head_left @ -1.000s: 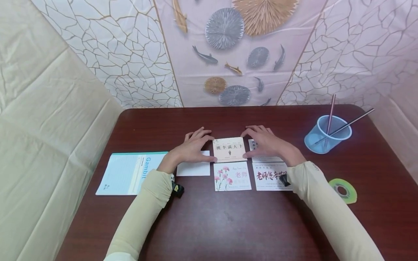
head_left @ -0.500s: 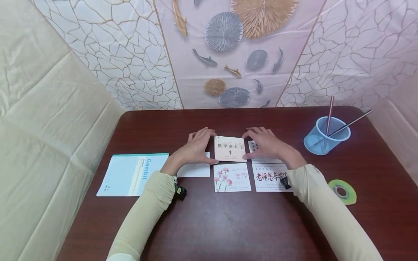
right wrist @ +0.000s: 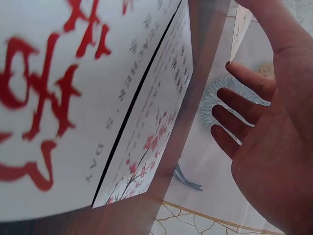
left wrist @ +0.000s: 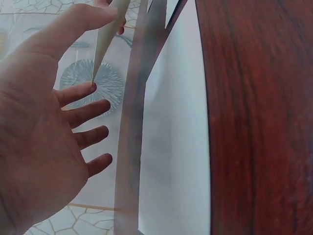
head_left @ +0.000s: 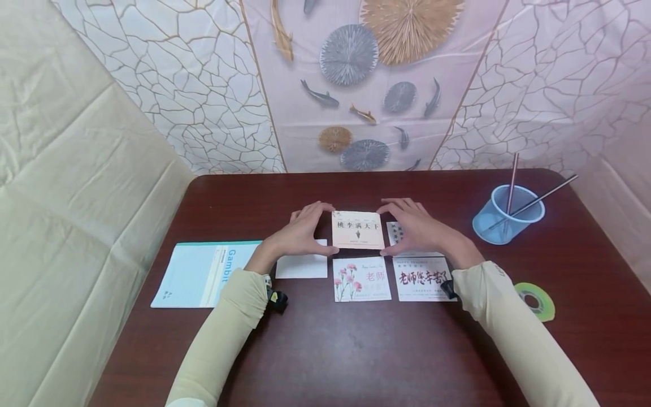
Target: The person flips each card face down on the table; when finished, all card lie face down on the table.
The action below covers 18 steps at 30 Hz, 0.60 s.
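Note:
In the head view, a cream card with a line of dark characters is held between both hands. The left hand pinches its left side, thumb at the near corner and index finger at the far one. Likewise, the right hand grips the right side by its two corners. In the left wrist view the card shows almost edge-on, clear of the table, with the other fingers spread. Below it lies a card with pink flowers. A plain white card lies beneath the left hand.
Under the right forearm is a card with red lettering; another printed card is partly hidden behind the right hand. A light-blue notebook lies left. At right stand a blue mesh cup with two sticks and a green ring-shaped roll.
Both hands have raised the cream card slightly from the table, and a dark gap now shows between it and the flower card. The head view has shifted a little.

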{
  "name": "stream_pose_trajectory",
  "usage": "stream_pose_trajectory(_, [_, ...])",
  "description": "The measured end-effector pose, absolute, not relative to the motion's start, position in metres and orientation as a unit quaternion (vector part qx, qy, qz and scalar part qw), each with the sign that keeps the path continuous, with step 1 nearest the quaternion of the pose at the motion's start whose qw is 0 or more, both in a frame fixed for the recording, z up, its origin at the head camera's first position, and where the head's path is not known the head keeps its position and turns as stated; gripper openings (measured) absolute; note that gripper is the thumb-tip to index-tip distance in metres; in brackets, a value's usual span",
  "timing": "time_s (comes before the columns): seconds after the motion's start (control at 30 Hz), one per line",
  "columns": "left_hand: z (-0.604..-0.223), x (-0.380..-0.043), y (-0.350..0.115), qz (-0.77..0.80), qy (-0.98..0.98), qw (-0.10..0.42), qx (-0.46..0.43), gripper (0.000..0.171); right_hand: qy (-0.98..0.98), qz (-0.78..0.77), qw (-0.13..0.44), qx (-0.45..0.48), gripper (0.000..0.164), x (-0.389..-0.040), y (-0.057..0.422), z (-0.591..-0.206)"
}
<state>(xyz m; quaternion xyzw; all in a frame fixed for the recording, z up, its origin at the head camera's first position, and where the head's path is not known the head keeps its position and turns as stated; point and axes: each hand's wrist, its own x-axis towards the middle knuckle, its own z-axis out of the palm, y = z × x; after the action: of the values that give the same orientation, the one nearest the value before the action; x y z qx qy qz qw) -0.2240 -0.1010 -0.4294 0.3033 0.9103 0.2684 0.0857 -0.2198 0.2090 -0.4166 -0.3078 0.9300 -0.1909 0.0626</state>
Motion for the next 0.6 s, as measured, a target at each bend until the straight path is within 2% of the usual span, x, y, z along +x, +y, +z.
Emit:
stream_pose_trajectory(0.23, [-0.422, -0.224, -0.083, 0.235, 0.917, 0.079, 0.314, 0.095, 0.922, -0.220, 0.047, -0.314, 0.093, -0.215, 0.200, -0.413])
stream_pose_trajectory(0.43, [-0.416, -0.226, -0.062, 0.168, 0.922, 0.036, 0.348, 0.104, 0.920, -0.229, 0.030, -0.317, 0.095, -0.213, 0.192, -0.412])
stream_pose_trajectory(0.6, [-0.411, -0.224, -0.051, 0.140, 0.921, 0.007, 0.364, 0.099, 0.919, -0.235, 0.017, -0.316, 0.096, -0.212, 0.189, -0.411])
